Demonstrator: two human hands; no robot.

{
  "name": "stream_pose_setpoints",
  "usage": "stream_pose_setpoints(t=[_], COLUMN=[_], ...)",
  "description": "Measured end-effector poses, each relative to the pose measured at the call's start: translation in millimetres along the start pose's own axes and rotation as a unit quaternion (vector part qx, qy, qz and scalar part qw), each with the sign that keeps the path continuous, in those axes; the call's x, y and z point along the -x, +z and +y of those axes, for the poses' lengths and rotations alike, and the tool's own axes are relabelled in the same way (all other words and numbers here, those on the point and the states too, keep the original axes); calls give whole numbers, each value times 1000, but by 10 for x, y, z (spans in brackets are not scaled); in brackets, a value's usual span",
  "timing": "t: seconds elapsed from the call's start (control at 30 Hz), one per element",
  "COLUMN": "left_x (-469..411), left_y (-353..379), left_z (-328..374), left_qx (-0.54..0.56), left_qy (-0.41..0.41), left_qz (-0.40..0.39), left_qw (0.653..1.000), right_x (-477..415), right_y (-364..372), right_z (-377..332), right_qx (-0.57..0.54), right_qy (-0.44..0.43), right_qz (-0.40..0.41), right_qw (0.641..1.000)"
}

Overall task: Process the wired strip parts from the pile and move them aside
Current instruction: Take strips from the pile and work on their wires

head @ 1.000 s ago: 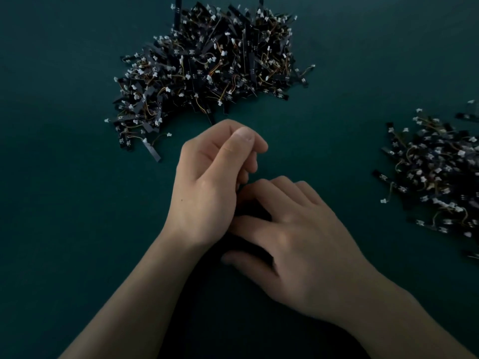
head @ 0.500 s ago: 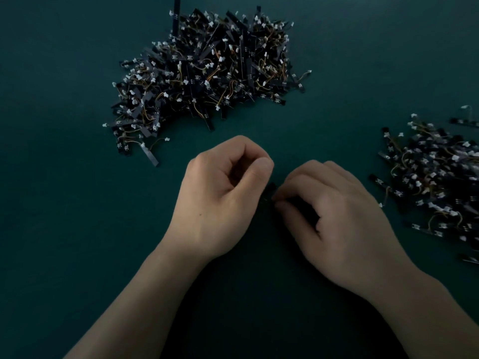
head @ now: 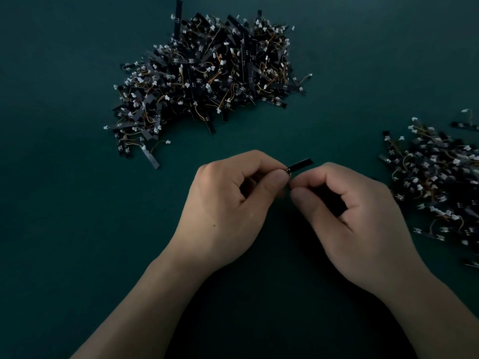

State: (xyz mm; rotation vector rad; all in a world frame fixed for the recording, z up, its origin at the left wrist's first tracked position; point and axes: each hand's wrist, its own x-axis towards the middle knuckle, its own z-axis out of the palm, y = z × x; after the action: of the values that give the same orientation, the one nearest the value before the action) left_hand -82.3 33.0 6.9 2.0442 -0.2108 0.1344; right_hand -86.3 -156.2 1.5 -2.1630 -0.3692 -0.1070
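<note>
A big pile of black wired strip parts (head: 207,73) with white connectors and orange wires lies at the top centre of the dark green table. A second, smaller heap of the same parts (head: 440,185) sits at the right edge. Between the two heaps, my left hand (head: 233,206) and my right hand (head: 347,216) meet fingertip to fingertip. Both pinch one short black strip part (head: 299,165), whose free end sticks up and to the right above my fingers. The rest of that part is hidden by my fingertips.
A dark green table surface (head: 64,229) runs under everything. One loose grey strip (head: 150,156) lies at the lower left fringe of the big pile. A few stray strips (head: 469,264) lie at the right edge below the smaller heap.
My right hand slid right out from under my left hand, and the two hands now pinch tip to tip. The black strip has come into sight above my fingertips.
</note>
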Motion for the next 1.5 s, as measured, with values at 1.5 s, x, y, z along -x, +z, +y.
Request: stream_pose_setpoints(t=[1.5], left_x=[50], left_y=[-32], left_z=[65], left_qx=[38], left_qy=[6], left_qz=[-70], left_qw=[997], right_x=[46], right_y=[-23], right_z=[-17], right_qx=[-95], right_qy=[-5], right_qz=[-13], right_qw=[995])
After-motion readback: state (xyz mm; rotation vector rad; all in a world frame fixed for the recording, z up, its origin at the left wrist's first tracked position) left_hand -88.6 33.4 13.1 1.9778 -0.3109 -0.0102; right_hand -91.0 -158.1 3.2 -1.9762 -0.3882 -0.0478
